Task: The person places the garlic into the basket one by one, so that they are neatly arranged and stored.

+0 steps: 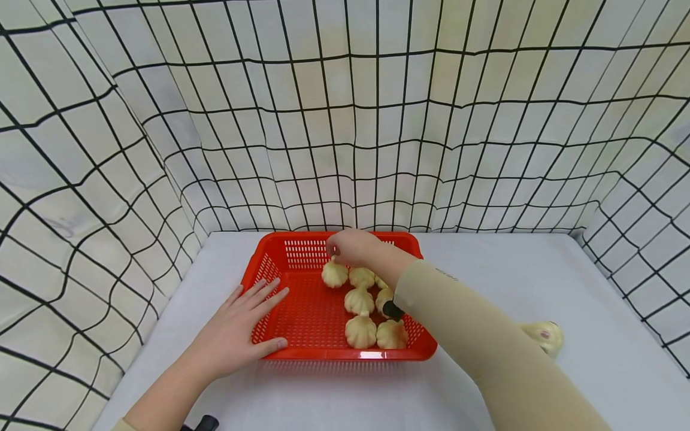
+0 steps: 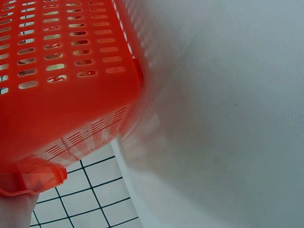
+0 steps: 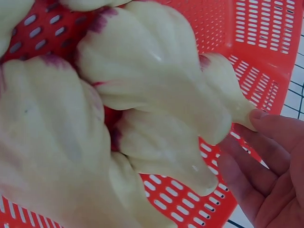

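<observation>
In the head view my right hand (image 1: 354, 246) reaches over the far side of a red plastic basket (image 1: 309, 354) and pinches the stem of a garlic bulb (image 1: 335, 273). The right wrist view shows thumb and fingers at that bulb's narrow neck (image 3: 242, 110). Several other garlic bulbs (image 1: 360, 331) lie in the right half of the basket, stems and purple-marked bases showing; my forearm hides part of them. My left hand (image 1: 237, 326) lies with spread, straight fingers over the basket's left rim. In the left wrist view, a bit of that hand (image 2: 16, 211) shows at the rim.
One more garlic bulb (image 1: 547, 337) lies on the white table (image 1: 496, 263) at the right, partly behind my right sleeve. Black netting (image 1: 377, 143) over white walls encloses the back and both sides, with the basket close to the back netting.
</observation>
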Demonstrator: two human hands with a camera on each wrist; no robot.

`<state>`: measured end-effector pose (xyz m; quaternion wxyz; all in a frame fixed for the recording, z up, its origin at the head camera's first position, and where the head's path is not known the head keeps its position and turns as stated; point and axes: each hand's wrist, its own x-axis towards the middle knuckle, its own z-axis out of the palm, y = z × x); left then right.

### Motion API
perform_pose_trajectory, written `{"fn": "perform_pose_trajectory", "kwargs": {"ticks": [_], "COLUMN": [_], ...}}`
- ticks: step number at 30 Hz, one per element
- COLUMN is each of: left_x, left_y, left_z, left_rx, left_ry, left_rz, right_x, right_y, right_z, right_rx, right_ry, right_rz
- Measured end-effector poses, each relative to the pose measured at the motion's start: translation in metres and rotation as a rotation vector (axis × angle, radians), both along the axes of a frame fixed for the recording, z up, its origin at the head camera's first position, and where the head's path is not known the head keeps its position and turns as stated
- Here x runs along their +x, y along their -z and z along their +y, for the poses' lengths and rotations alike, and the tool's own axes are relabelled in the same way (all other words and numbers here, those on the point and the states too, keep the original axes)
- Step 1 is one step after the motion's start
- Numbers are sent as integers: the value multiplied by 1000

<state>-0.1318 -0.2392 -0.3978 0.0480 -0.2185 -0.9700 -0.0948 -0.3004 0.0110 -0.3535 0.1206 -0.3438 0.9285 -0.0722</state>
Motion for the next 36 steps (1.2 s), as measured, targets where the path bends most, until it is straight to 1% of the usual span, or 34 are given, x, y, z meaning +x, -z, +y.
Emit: {"fn": "perform_pose_trajectory", "kwargs": {"ticks": [11,16,20,26,32,36], "left_x": [0,1,2,1,1,0], "left_y": [-1,-2,-2,-2,-2,-2], "left_z": [1,2,2,2,2,2], "left_rx": [1,1,3,4,-7,-6], "left_ry": [1,-3,-8,-8,-12,-12], "left_rz": [3,3,-4,1,-4,-4], "right_x": [0,1,1,0,1,2], "right_y": [3,4,4,-5,-14,-22], "right_z": [3,5,6,9,16,23], "right_rx": [47,43,41,-13,-105,-171], "right_ry": [4,31,35,30,17,31], "right_rz": [0,-12,-14,-8,-19,-24]}}
